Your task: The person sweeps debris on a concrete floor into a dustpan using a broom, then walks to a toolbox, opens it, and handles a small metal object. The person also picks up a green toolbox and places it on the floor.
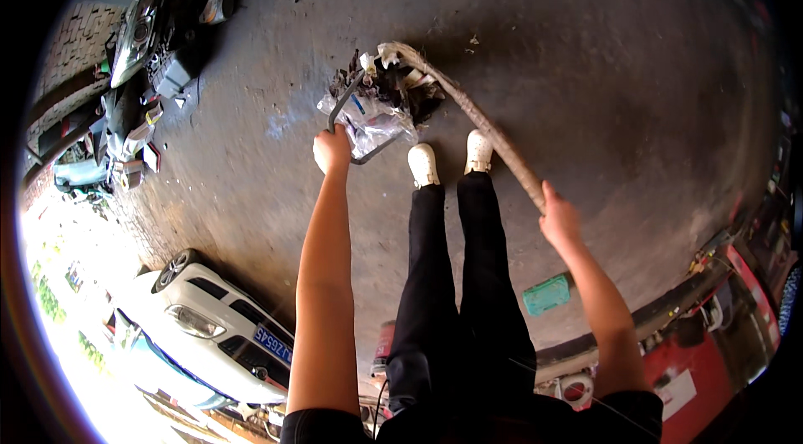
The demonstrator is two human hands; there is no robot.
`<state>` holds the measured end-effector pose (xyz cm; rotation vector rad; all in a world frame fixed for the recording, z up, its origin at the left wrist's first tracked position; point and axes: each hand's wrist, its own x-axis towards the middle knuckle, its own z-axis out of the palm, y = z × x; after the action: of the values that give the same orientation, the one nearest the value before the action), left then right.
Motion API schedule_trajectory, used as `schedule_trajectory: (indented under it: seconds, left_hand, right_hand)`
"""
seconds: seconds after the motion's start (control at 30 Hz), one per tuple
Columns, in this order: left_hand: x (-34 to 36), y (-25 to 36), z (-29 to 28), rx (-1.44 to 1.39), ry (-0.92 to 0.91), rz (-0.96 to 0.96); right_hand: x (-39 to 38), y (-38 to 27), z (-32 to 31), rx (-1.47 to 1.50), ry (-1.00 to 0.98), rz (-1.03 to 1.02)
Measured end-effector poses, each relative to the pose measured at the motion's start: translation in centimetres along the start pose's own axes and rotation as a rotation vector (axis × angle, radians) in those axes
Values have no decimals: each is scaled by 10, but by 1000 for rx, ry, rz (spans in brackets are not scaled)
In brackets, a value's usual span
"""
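Note:
My left hand [332, 150] is closed round the grey rim of a pan-like holder [339, 104], just ahead of my feet. Crumpled clear plastic [370, 124] and dark, ragged rubbish [393, 86] are heaped in it and hide most of its body. In my closed right hand [561, 219] is the near end of a long, worn brown stick [493, 130]. The stick slants away to the left, and its pale, curved far end reaches over the far side of the rubbish. Whether that end touches the heap, I cannot tell.
My white shoes [424, 165] stand close behind the heap on the dark, stained floor [602, 68]. A green flat box [546, 295] lies behind to the right. Car parts [138, 34] are piled along the left wall, and a white car [219, 310] is parked at the lower left.

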<state>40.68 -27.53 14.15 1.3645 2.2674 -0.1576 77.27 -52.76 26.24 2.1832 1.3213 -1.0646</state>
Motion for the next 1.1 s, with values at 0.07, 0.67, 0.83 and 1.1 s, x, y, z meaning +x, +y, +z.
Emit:
schedule_trajectory:
  seconds: [0.07,0.67,0.83,1.1]
  left_hand:
    - [-1,0,0,3,15,-6]
    - [-15,0,10,-18,72,-44]
    - [-12,-3,9,-1,62,-66]
    - [-13,-2,7,10,41,-80]
  right_hand:
    - [25,22,-17,-81,68,-68]
    - [126,5,-115,-226,157,-169]
    - [207,-58,-90,-195,196,-280]
    - [216,-21,-8,-177,11,-98]
